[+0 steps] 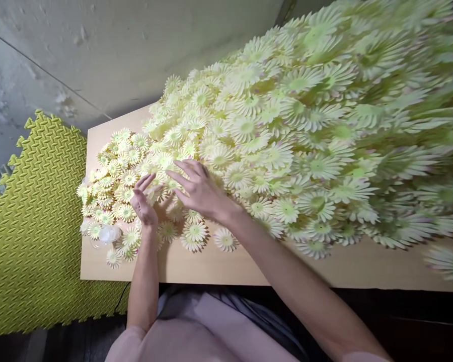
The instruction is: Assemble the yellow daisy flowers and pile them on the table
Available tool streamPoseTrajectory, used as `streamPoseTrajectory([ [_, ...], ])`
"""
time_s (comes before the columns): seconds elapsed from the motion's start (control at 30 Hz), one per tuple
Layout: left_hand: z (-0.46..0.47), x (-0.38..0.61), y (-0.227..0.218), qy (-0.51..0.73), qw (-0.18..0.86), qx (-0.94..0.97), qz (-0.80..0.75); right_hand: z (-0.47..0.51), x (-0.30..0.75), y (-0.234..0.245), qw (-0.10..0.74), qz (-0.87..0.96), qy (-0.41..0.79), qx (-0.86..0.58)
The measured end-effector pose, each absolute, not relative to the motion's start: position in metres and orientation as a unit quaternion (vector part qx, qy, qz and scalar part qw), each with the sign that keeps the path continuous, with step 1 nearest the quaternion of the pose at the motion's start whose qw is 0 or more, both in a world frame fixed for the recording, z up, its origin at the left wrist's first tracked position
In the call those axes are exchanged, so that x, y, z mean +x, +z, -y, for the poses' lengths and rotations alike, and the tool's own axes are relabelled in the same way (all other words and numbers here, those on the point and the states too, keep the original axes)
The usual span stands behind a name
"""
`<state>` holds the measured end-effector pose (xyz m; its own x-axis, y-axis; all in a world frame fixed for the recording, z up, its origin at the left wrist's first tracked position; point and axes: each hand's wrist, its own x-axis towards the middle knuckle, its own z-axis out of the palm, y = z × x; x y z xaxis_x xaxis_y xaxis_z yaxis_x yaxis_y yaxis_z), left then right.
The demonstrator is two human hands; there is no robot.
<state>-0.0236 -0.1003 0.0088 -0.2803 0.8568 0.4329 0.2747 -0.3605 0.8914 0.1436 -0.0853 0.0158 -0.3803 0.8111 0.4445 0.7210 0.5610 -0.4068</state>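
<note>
Pale yellow-green artificial flower heads (245,128) lie in a deep heap over the wooden table (219,264). My right hand (198,188) reaches over the near edge of the heap, palm down, its fingers spread and no flower visibly held. To its left is my left hand (144,201), raised at the wrist with a couple of fingers stretched out and the others partly bent. Nothing shows in it. A smaller cluster of flower heads (115,173) surrounds it on the left. Between the two hands are more loose blooms, partly shaded and hidden by the fingers.
A small translucent white container (108,234) stands among flowers near the table's left end. Yellow-green interlocking foam mats (41,226) lie beyond that end. A grey stained wall (136,45) runs behind the table. Single flower heads (226,240) sit close to the front edge.
</note>
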Motion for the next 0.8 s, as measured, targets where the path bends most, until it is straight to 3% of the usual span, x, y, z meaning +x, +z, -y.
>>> streamPoseTrajectory([
  [0.07, 0.098, -0.025, 0.009, 0.615, 0.197, 0.554, -0.526, 0.073, 0.136, 0.017, 0.23, 0.842, 0.091, -0.479],
  [0.13, 0.096, -0.026, 0.009, 0.605, 0.13, 0.56, -0.551, 0.059, 0.133, 0.015, 0.205, 0.842, 0.095, -0.491],
  [0.2, 0.093, -0.027, 0.008, 0.574, 0.064, 0.569, -0.585, 0.048, 0.135, 0.013, 0.245, 0.83, 0.089, -0.493],
  [0.3, 0.091, -0.03, 0.004, 0.51, 0.034, 0.583, -0.632, 0.039, 0.147, 0.013, 0.375, 0.778, 0.101, -0.494],
  [0.4, 0.09, -0.032, -0.001, 0.464, 0.062, 0.595, -0.653, 0.039, 0.163, 0.022, 0.46, 0.701, 0.115, -0.532],
  [0.53, 0.09, -0.032, -0.005, 0.451, 0.095, 0.607, -0.647, 0.046, 0.181, 0.037, 0.499, 0.654, 0.068, -0.565],
  [0.67, 0.092, -0.028, 0.003, 0.513, 0.185, 0.598, -0.587, 0.056, 0.184, 0.043, 0.488, 0.665, 0.019, -0.565],
  [0.8, 0.096, -0.024, 0.013, 0.57, 0.302, 0.567, -0.512, 0.071, 0.168, 0.04, 0.44, 0.739, 0.046, -0.509],
])
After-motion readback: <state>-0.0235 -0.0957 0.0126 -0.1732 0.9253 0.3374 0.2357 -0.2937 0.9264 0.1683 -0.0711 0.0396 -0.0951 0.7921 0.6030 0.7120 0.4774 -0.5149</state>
